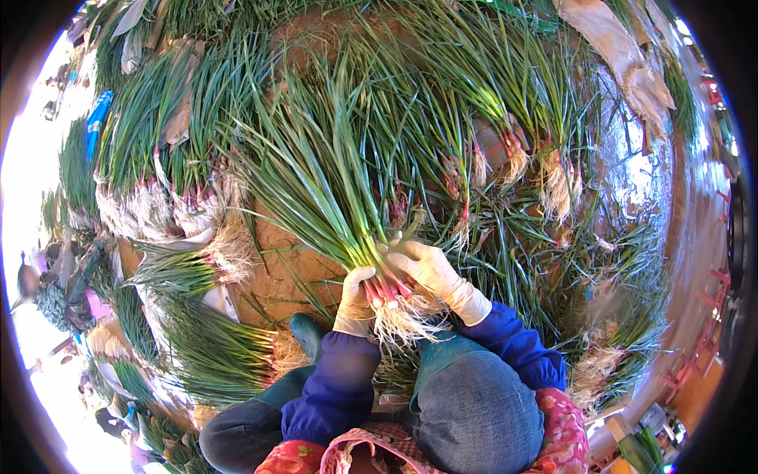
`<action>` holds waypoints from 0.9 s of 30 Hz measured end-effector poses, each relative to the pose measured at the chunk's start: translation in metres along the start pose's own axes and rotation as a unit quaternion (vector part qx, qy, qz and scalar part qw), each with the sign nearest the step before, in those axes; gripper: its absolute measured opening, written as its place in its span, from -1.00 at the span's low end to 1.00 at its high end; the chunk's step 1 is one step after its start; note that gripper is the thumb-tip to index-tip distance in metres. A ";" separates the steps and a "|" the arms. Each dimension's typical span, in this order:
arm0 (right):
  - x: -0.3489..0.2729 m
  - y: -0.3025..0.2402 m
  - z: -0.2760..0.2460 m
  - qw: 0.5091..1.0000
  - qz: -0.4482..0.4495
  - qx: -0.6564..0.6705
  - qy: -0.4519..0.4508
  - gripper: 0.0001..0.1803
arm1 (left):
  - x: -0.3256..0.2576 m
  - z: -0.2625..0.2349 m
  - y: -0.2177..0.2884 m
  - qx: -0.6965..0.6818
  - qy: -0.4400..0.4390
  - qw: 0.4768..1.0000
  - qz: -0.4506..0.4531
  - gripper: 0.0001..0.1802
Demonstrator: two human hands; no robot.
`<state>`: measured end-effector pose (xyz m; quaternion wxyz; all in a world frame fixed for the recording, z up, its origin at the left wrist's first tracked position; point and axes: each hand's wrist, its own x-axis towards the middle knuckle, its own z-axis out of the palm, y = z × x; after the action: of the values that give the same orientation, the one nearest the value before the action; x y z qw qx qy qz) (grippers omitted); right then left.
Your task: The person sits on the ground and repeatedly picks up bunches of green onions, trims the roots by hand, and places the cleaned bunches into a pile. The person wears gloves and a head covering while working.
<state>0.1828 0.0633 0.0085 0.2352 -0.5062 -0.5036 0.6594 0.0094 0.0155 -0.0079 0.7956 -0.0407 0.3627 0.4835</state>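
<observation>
Left hand (357,296) and right hand (430,272), both in pale gloves, clasp a bundle of long green red-stemmed scallions (347,213) above its white roots; tied bunches (170,205) — apparently alike — lie around.

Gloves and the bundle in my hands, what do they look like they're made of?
The gloves on the left hand and right hand look like thin cream-white rubber or latex: smooth, tight, wrinkling at the cuffs. It could also be coated fabric. The bundle is fresh plant matter, apparently green onions: matte green blades, reddish stalk bases, and pale stringy roots.
</observation>
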 end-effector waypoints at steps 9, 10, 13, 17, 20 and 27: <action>-0.001 -0.002 0.004 0.820 -0.309 -0.469 0.113 -0.85 | 0.001 -0.011 -0.003 0.088 -0.001 0.996 -0.035 -0.55; 0.003 0.000 0.003 0.928 -0.176 -0.280 0.172 -0.86 | -0.002 -0.014 0.001 0.037 -0.076 0.993 -0.081 -0.57; 0.024 0.004 0.001 0.947 0.022 0.161 0.279 -0.83 | -0.009 -0.012 -0.006 -0.005 -0.014 0.997 -0.082 -0.47; 0.026 -0.006 -0.011 0.929 -0.231 -0.236 0.168 -0.83 | -0.018 -0.003 -0.009 -0.004 0.001 0.997 -0.083 -0.50; -0.009 -0.026 -0.035 0.952 -0.169 -0.246 -0.072 -0.83 | -0.020 0.002 0.011 0.027 0.032 0.997 -0.068 -0.56; -0.008 -0.006 -0.127 0.924 0.087 -0.346 0.138 -0.60 | -0.023 0.010 0.035 0.010 -0.012 0.999 -0.034 -0.39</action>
<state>0.2992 0.1134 0.0202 0.0540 -0.6835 -0.6173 0.3857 -0.0193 0.0207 0.0232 0.8161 -0.0393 0.3562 0.4534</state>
